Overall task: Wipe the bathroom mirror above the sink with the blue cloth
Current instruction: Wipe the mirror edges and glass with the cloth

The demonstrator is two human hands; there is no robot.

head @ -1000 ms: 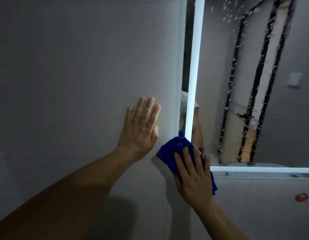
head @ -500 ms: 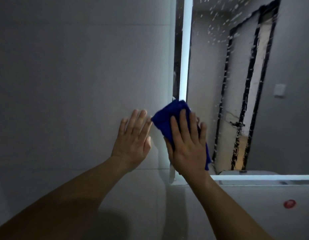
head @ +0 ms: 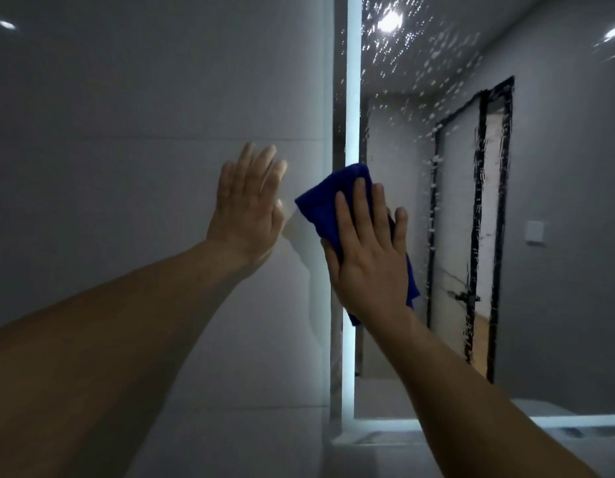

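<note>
Two hands raised, I note. Blue cloth (head: 330, 201): deep blue, soft nap, bunched, pressed under my right hand (head: 368, 260), fingers straight and spread, at the left edge of the glossy, droplet-speckled mirror (head: 557, 201). Left hand (head: 247, 208) flat, fingers straight, holding nothing, at smooth grey tile (head: 126, 132).

Deep blue cloth (head: 333, 201), white-speckled mirror (head: 419, 98), grey tiled wall (head: 126, 132), black-edged doorway (head: 478, 219).

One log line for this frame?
right hand: presses blue cloth on mirror | left hand: open, by wall | droplets: upper mirror
</note>
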